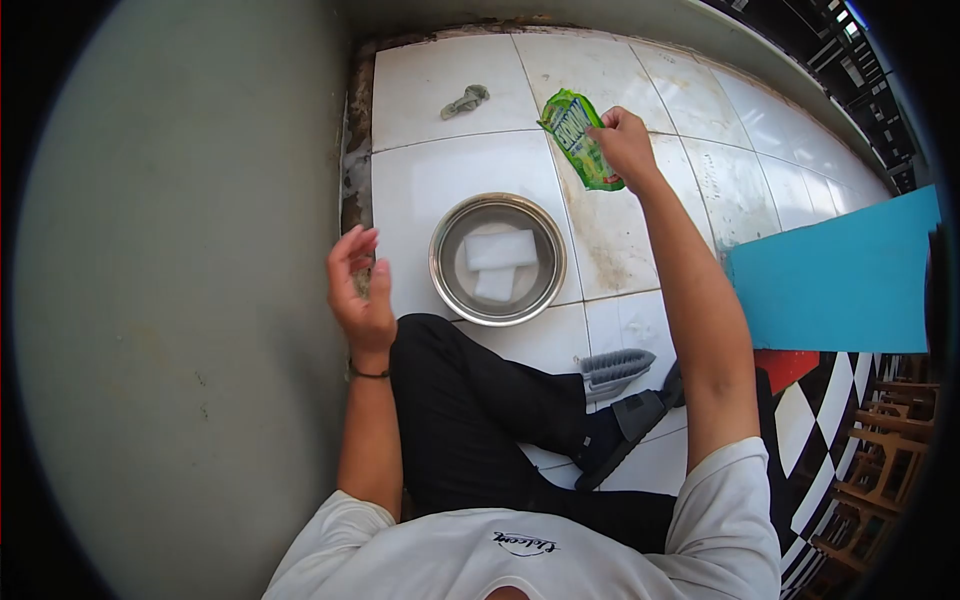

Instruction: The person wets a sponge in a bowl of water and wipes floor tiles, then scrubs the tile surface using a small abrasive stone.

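The right hand [628,150] pinches the green pouch [572,140] along its right side; the left hand [362,300], thumb spread from fingers, hovers left of the metal basin [444,262].

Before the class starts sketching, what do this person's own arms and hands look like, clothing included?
The left arm and right arm emerge from short, plain white T-shirt sleeves, bare below. The left hand is ungloved, with a thin dark wristband below it; the right hand is ungloved too, with no band visible.
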A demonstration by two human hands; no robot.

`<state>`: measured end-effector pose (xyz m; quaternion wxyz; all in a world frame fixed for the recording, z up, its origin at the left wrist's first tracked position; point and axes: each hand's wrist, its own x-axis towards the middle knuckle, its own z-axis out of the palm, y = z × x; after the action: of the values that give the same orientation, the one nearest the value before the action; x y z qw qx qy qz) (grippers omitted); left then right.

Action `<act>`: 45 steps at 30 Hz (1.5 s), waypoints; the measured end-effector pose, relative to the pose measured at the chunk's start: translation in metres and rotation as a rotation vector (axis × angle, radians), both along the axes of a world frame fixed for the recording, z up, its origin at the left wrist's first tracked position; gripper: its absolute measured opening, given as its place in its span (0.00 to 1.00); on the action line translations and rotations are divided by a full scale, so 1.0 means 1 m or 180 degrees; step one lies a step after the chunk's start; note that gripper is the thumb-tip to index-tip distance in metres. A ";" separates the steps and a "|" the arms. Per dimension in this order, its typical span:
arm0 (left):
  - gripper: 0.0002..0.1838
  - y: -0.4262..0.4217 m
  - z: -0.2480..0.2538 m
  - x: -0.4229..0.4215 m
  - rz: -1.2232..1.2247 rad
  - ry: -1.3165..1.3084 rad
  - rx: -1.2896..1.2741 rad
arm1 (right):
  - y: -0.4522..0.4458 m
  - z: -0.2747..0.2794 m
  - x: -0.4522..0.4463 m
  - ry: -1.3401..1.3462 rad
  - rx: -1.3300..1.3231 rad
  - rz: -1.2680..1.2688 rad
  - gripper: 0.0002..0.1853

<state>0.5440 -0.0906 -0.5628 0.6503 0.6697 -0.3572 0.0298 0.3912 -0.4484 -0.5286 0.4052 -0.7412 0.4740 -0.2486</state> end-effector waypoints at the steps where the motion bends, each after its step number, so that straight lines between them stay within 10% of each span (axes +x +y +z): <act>1: 0.23 -0.038 0.004 0.005 -0.0331 -0.0120 -0.0169 | 0.000 -0.006 0.022 -0.0169 0.0293 -0.0148 0.10; 6: 0.22 -0.176 0.006 0.037 -0.0293 0.0363 -0.1309 | 0.001 -0.070 0.130 -0.2491 0.1869 -0.0947 0.10; 10: 0.21 -0.177 -0.036 0.063 0.0419 0.0426 -0.1201 | 0.052 -0.051 0.128 0.0478 0.2996 0.1103 0.27; 20: 0.23 -0.194 -0.078 0.081 0.0349 0.1081 -0.0743 | -0.083 -0.181 0.245 0.1050 -0.2315 0.1622 0.20; 32: 0.25 -0.186 -0.086 0.091 0.0289 0.1147 -0.0710 | -0.092 -0.197 0.271 0.1924 -0.2758 0.2060 0.17; 41: 0.26 -0.185 -0.075 0.089 0.0166 0.1600 -0.1053 | -0.114 -0.114 0.159 -0.0940 0.1849 0.1463 0.16; 45: 0.24 -0.193 -0.073 0.075 -0.0088 0.1600 -0.0992 | -0.104 -0.045 0.070 -0.1331 0.2156 0.1714 0.16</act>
<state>0.6193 -0.2834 -0.6355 0.8138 0.5432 -0.1852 -0.0914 0.4607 -0.5520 -0.5736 0.7605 -0.5981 0.2278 -0.1102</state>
